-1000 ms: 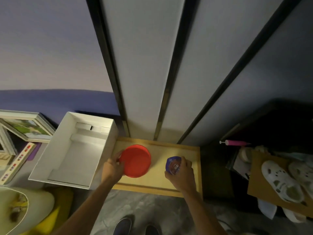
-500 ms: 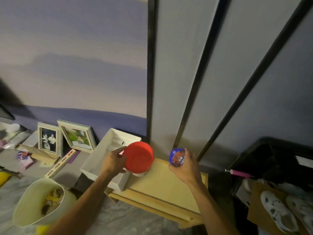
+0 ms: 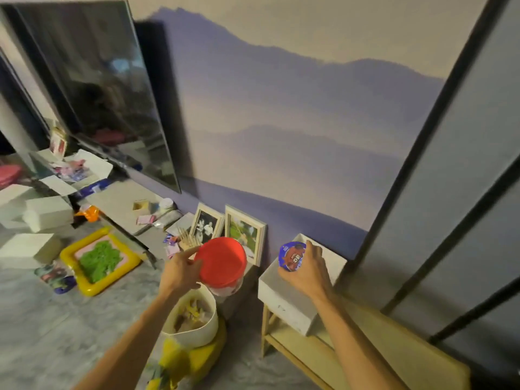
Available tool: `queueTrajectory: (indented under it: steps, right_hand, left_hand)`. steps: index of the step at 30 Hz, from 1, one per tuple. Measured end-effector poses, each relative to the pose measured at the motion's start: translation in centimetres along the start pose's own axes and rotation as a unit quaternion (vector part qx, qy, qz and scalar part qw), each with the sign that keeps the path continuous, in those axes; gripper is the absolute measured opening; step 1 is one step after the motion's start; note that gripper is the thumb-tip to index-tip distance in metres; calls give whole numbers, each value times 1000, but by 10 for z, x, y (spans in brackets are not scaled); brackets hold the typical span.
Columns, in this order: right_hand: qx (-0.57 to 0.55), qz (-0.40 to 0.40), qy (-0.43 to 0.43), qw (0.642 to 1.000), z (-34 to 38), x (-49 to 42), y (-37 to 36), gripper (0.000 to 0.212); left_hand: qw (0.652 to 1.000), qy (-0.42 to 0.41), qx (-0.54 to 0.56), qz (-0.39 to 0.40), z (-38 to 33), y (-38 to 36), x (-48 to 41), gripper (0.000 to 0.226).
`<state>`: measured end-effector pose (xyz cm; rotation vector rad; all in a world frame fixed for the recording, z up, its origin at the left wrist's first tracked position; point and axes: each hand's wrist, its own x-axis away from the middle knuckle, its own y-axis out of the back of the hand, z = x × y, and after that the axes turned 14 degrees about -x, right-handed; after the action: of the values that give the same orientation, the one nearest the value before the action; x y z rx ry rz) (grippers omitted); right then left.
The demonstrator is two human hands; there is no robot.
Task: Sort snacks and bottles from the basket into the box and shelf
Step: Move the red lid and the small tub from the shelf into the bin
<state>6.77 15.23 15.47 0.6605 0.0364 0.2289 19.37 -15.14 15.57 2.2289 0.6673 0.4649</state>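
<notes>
My left hand (image 3: 180,273) grips a clear tub with a red lid (image 3: 221,261), held in the air above the cream basket (image 3: 197,332) on the floor. The basket holds several wrapped snacks. My right hand (image 3: 305,270) holds a small blue snack cup (image 3: 291,256) over the white box (image 3: 284,301). The box rests on the left end of the low wooden shelf (image 3: 374,342).
Two framed pictures (image 3: 225,230) lean on the purple wall behind the tub. A yellow tray of green material (image 3: 98,260), white boxes (image 3: 47,213) and clutter lie on the floor to the left. A large dark screen (image 3: 95,88) hangs upper left. Dark-framed panels (image 3: 464,192) stand on the right.
Both hands lifted the tub and the cup off the shelf top. The view swung up and left, and the tub is now over the basket, the cup over the white box.
</notes>
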Motion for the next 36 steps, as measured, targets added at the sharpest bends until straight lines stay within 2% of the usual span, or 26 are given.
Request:
queueTrajectory:
  steps: [8, 12, 15, 18, 25, 30, 36]
  right_hand:
    - [-6, 45, 12, 999, 103, 18, -153, 112]
    - [-5, 74, -6, 997, 117, 18, -207, 121]
    - [3, 100, -9, 995, 116, 8, -240, 118]
    - [19, 130, -25, 991, 100, -9, -271, 113]
    - [53, 182, -55, 980, 46, -57, -357, 115]
    - [87, 199, -90, 972, -12, -81, -428, 113]
    - [145, 219, -109, 959, -86, -94, -527, 115]
  left_hand:
    - [998, 63, -7, -22, 126, 89, -31, 42]
    - [996, 89, -2, -15, 175, 92, -51, 44]
    - [993, 114, -1, -6, 205, 79, -70, 42]
    - [991, 133, 5, -1, 234, 58, -90, 43]
    - [976, 214, 42, 19, 306, -16, -143, 44]
    - [971, 230, 4, 67, 374, -92, -182, 40]
    - [966, 240, -53, 77, 434, -172, -213, 40]
